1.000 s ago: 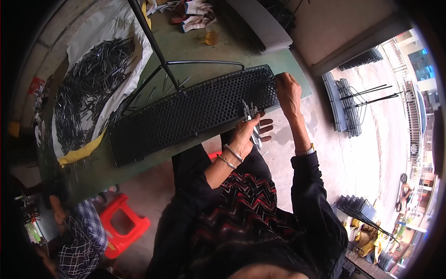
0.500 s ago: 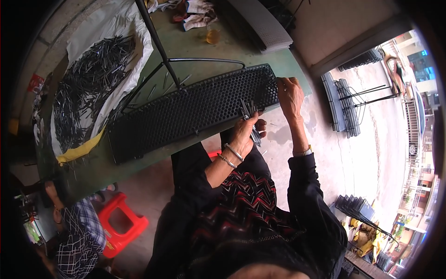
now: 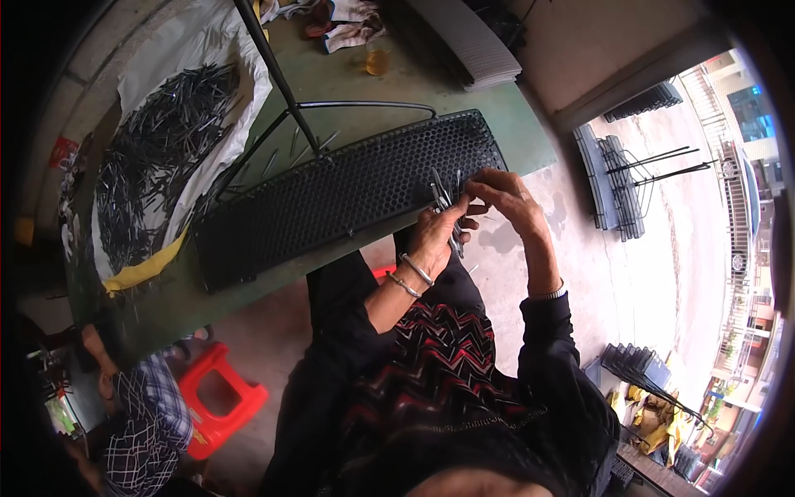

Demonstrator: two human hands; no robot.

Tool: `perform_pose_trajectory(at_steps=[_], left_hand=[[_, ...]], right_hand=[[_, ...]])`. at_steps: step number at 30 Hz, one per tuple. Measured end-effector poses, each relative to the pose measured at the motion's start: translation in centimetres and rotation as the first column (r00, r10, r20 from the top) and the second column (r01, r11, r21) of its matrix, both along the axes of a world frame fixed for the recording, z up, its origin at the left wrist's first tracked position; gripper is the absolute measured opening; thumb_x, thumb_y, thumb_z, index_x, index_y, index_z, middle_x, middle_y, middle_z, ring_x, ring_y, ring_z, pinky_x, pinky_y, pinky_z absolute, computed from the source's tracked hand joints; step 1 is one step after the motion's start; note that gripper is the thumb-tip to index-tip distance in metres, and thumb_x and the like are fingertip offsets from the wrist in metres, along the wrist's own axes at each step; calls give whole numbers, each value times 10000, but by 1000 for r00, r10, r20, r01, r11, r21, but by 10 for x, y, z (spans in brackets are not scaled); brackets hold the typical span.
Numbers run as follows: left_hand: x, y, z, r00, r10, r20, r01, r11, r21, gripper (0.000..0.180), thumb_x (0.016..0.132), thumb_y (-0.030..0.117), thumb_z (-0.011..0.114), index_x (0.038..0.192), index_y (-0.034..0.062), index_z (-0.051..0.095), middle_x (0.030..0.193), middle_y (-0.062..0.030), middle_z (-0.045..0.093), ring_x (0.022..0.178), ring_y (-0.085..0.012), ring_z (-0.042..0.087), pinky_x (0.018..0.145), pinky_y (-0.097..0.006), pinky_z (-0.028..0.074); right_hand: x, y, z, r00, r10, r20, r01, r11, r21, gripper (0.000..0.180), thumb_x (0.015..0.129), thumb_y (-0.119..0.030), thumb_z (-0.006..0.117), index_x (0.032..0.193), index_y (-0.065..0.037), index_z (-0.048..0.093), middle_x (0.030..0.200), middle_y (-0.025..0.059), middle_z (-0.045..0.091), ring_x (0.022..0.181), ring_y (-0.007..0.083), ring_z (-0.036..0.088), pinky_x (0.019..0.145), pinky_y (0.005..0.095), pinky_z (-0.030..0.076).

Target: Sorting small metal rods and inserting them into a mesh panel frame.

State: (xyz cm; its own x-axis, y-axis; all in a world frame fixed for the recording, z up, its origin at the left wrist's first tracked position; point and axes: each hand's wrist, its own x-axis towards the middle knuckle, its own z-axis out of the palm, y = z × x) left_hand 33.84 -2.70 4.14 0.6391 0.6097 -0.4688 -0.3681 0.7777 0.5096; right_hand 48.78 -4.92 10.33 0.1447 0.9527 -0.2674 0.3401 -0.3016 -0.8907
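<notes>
My left hand (image 3: 435, 234) is closed around a bundle of thin grey metal strips (image 3: 442, 195), whose ends fan out above the thumb. My right hand (image 3: 512, 200) meets it from the right, thumb and fingers pinched on a thin strip beside the bundle; the fingertips partly hide it. Just beyond both hands lies a long black perforated metal panel (image 3: 331, 192), full of small round holes, along the table's near edge. A black bent-rod frame (image 3: 286, 79) rises from its far side.
An open white sack (image 3: 252, 87) heaped with dark metal strips (image 3: 166, 157) sits at left on the green table (image 3: 397, 91). Farther back are a cup of amber liquid (image 3: 378, 62), gloves (image 3: 352, 33) and stacked panels (image 3: 472, 50). A red stool (image 3: 217, 398) and another person's sleeve (image 3: 141, 422) are lower left.
My right hand has moved left and toward me, from the panel's right end to the strips in my left hand. My left hand has stayed nearly still.
</notes>
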Motion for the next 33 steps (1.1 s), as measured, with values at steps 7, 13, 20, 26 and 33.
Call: perform_pose_trajectory(at_steps=[7, 13, 20, 26, 33], left_hand=[[-6, 1, 16, 988, -89, -128, 102, 990, 94, 210, 887, 287, 625, 956, 93, 664, 895, -58, 710, 696, -130, 648, 525, -226, 383], [-3, 2, 14, 980, -108, -167, 129, 984, 122, 213, 888, 290, 622, 963, 97, 666, 890, -43, 708, 717, -149, 671, 517, -226, 373], [1, 2, 5, 981, -62, -185, 78, 994, 81, 193, 906, 279, 601, 985, 111, 651, 902, -70, 703, 748, -157, 673, 517, -238, 372], [1, 1, -11, 993, -45, -110, 47, 999, 14, 206, 909, 248, 587, 1018, 83, 645, 928, -101, 696, 832, -195, 671, 578, -270, 435], [2, -2, -7, 999, 27, -19, -29, 996, -80, 178, 904, 219, 591, 970, 56, 619, 867, -124, 683, 773, -235, 679, 634, -363, 540]], right_hand=[[10, -2, -3, 994, 17, -108, -21, 999, -37, 195, 854, -201, 604, 870, -7, 614, 785, 6, 586, 753, 92, 539, 681, 247, 430], [13, -5, -4, 990, 35, -135, -35, 999, 2, 182, 848, -163, 602, 872, 17, 604, 778, 30, 590, 740, 108, 553, 672, 254, 453], [22, -3, -4, 989, -140, -46, 146, 970, 196, 151, 870, -104, 573, 910, 41, 585, 784, 88, 642, 717, 147, 624, 658, 261, 497], [17, 23, -6, 850, -506, 148, 363, 764, 533, 50, 890, -42, 549, 904, 5, 541, 792, 107, 660, 710, 181, 682, 615, 272, 526], [21, 48, -34, 799, -549, 247, 318, 733, 601, 74, 885, -48, 577, 934, -9, 538, 829, 112, 667, 718, 196, 698, 604, 275, 534]])
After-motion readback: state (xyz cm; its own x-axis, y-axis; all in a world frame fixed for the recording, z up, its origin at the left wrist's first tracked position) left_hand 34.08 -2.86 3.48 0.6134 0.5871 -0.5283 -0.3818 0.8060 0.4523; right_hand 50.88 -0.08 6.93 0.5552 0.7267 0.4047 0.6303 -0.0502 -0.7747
